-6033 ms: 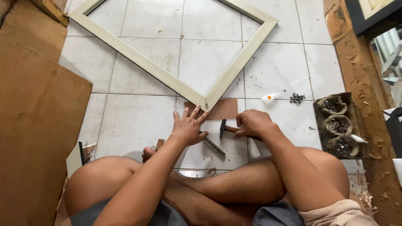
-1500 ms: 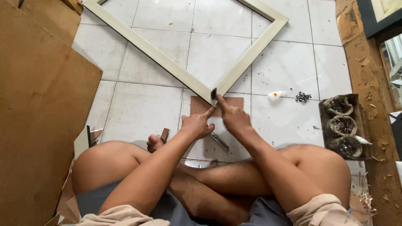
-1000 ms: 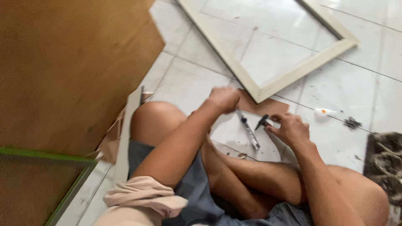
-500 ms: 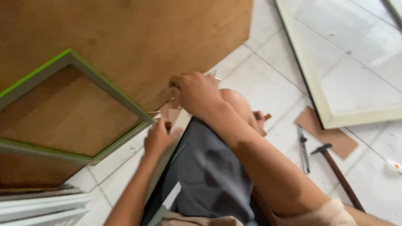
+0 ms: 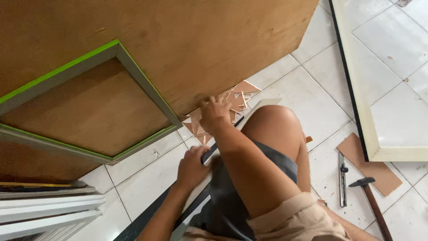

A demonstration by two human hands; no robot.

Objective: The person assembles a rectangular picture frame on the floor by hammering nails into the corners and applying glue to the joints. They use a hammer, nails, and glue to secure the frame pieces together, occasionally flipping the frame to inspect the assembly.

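The right hand (image 5: 214, 115), fingers curled, reaches into the triangular wood scraps (image 5: 232, 100) at frame centre; the left hand (image 5: 192, 166) below grips a strip (image 5: 225, 140) running diagonally toward the upper right

Matt wooden board (image 5: 200, 40), seemingly plywood scraps (image 5: 232, 100)

The big board (image 5: 178, 49) and raised knee (image 5: 272, 125) hem in the scraps (image 5: 223, 109); bare floor tiles (image 5: 142, 183) lie open below the green frame (image 5: 133, 80).

Grey shorts, beige rolled-up sleeve, bare knee, bare forearms, hands without gloves.
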